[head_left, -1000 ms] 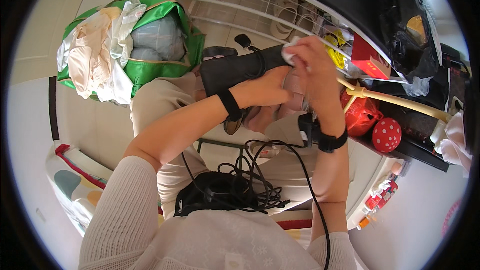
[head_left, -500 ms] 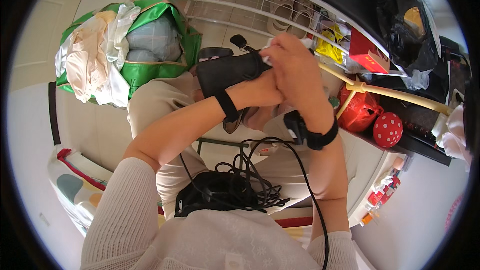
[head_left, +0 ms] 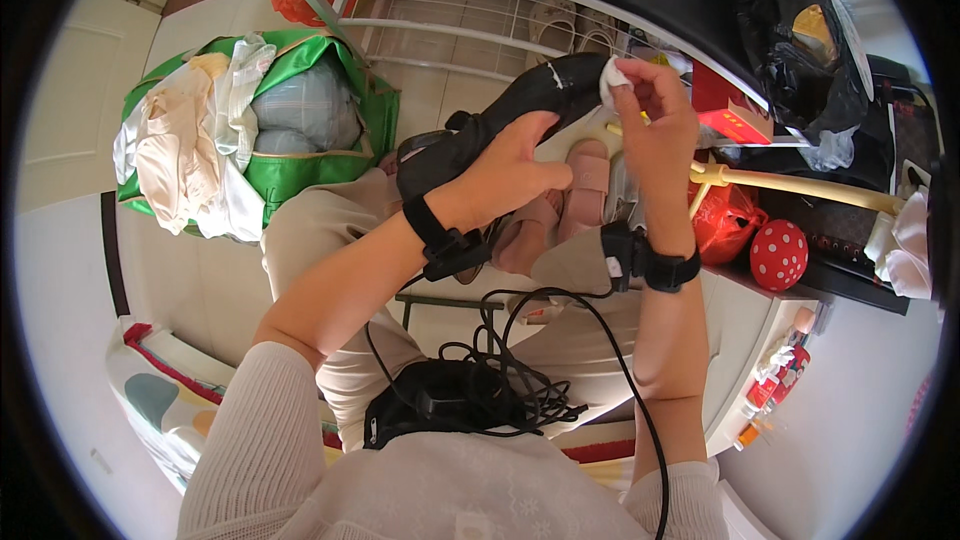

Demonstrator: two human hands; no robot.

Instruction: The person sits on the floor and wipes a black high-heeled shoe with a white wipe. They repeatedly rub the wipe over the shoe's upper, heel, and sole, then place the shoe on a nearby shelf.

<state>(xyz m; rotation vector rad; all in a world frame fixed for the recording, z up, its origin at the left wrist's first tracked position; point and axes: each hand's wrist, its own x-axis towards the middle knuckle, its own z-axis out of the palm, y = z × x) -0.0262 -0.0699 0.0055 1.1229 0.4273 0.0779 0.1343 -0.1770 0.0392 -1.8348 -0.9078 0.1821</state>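
Observation:
A black shoe (head_left: 480,130) is held up in front of me, its toe pointing to the upper right. My left hand (head_left: 510,170) grips it from below and the near side, with the thumb along the shoe. White marks show near the toe. In my right hand (head_left: 655,105), pinched between the fingertips, is a white wipe or cloth (head_left: 612,80) that touches the toe's tip. Below the shoe are the pink slippers (head_left: 585,190) on my feet.
A green bag (head_left: 300,185) stuffed with clothes stands at left. Ahead is a white wire rack (head_left: 440,35) with shoes. At right are a yellow pole (head_left: 800,186), red bag (head_left: 725,215) and polka-dot ball (head_left: 778,253). Black cables (head_left: 500,360) lie over my lap.
The shoe has turned so its toe now points to the upper right. My right hand has moved right, away from my left wrist, and the white wipe now meets the toe.

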